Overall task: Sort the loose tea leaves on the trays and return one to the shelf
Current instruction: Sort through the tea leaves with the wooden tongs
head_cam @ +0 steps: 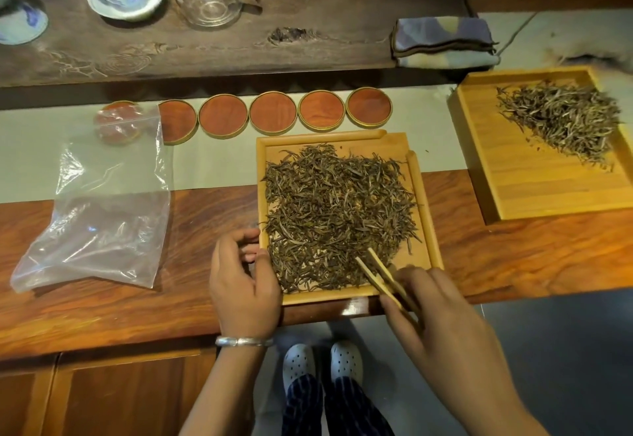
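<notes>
Far tray (479, 148) cut by right edge — leftmost coaster (118, 120) blurred behind plastic bag (102, 216).

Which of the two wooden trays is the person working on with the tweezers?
The near tray, in front of the person: the right hand puts the tweezers into its tea leaves. The far-right tray is untouched.

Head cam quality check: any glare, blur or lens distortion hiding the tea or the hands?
Head view: wide-angle bowing bends the table edge; glare streaks on the plastic bag; right hand and far tray slightly soft; tea on the near tray sharp; left hand clear; lighting warm, even.
</notes>
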Demonstrator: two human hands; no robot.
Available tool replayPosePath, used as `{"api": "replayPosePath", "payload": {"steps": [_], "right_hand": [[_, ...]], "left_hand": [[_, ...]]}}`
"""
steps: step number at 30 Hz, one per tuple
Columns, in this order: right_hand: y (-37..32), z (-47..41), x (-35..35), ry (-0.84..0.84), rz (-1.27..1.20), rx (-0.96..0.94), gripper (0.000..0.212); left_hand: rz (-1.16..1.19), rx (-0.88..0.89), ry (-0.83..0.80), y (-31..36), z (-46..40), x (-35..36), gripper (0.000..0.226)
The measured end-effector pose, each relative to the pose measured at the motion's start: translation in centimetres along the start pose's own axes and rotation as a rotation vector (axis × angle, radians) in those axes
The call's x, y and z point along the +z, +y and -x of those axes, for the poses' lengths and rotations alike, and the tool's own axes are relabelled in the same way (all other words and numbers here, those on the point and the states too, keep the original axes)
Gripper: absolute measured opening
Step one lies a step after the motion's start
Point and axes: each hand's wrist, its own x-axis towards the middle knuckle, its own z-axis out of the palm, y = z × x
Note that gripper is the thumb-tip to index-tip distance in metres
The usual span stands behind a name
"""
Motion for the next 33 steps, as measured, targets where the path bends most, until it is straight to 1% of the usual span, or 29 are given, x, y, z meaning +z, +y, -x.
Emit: {"api": "replayPosePath", "payload": {"steps": [4,7,10,13,15,18,22,24,26,28,30,33], "right_hand": [[0.5,0.6,-0.2,0.047,-0.026,-0.007,0.023],[0.9,-0.2,-0.8,0.120,-0.082,0.022,0.019],[1.0,-2.8,-1.2,0.180,-0.022,0.046,0.021],[1.0,-4.5,-1.1,0.131,0.075,0.058,0.023],[1.1,-4.0,-1.1,0.104,0.088,0.064,0.022],[1.7,-1.8,-1.5,0.101,0.051,0.104,0.020],[1.2,0.4,-1.9,0.159,-0.038,0.112,0.021],[0.3,0.7,-1.6,0.115,-0.051,0.078,0.023],[-0.4,0.7,-1.0,0.040,-0.031,0.055,0.020],[-0.4,0.6,-0.5,0.003,-0.019,0.066,0.018],[-0.1,0.8,-0.3,0.027,-0.012,0.083,0.018],[0.7,1.0,-0.8,0.106,-0.015,0.091,0.020]], "left_hand": [[-0.008,-0.004,-0.004,0.1,0.0,0.0,0.020],[-0.010,-0.009,-0.008,0.2,0.0,0.0,0.021],[-0.012,-0.012,-0.008,0.1,0.0,0.0,0.021],[-0.019,-0.005,-0.007,0.2,0.0,0.2,0.021],[-0.022,0.002,-0.014,0.2,0.0,0.2,0.022],[-0.025,0.012,-0.017,0.1,0.0,0.2,0.022],[-0.034,0.019,-0.013,0.0,0.0,0.1,0.022],[-0.037,0.012,-0.011,-0.1,-0.1,0.1,0.023],[-0.039,0.003,-0.009,-0.2,-0.1,0.1,0.023],[-0.034,0.003,-0.005,-0.1,-0.1,0.1,0.022],[-0.031,0.002,-0.005,-0.1,0.0,0.1,0.022],[-0.026,0.004,-0.003,-0.1,0.0,0.0,0.021]]}}
